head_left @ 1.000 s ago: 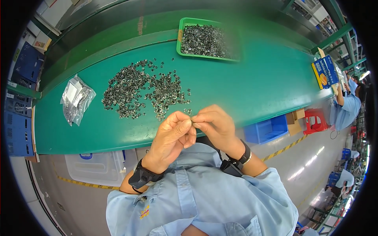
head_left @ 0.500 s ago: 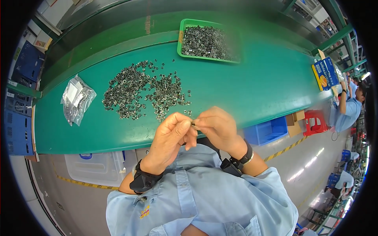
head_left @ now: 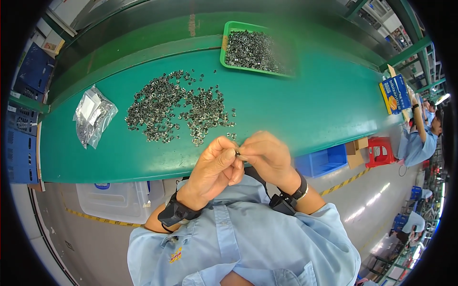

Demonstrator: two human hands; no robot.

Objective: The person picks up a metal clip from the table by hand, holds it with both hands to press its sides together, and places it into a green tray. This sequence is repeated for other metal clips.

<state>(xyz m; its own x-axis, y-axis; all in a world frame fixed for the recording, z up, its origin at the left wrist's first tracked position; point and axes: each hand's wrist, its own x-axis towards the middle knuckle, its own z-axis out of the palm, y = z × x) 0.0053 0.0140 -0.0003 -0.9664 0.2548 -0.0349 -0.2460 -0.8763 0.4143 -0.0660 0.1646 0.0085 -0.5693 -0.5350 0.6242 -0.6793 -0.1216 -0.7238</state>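
Note:
My left hand (head_left: 212, 167) and my right hand (head_left: 268, 155) meet over the near edge of the table, fingertips pinched together. Between them is a small dark part (head_left: 237, 154), mostly covered by the fingers; its exact kind is too small to tell. Beyond my hands, a loose pile of small black-and-silver metal parts (head_left: 157, 107) spreads over the green tabletop (head_left: 267, 102). A few single pieces lie closest to my left fingertips.
A green tray (head_left: 223, 59) heaped with similar parts stands at the back. At the left lies a clear plastic bag (head_left: 95, 117) of parts. A blue-and-yellow box (head_left: 395, 93) sits at the far right. Below the edge are a blue bin (head_left: 322, 162) and a clear plastic box (head_left: 112, 202).
My hands stay pinched together on the small part, with only a slight shift of the fingers. The view has moved a little. At the far right, a person's arm has shifted.

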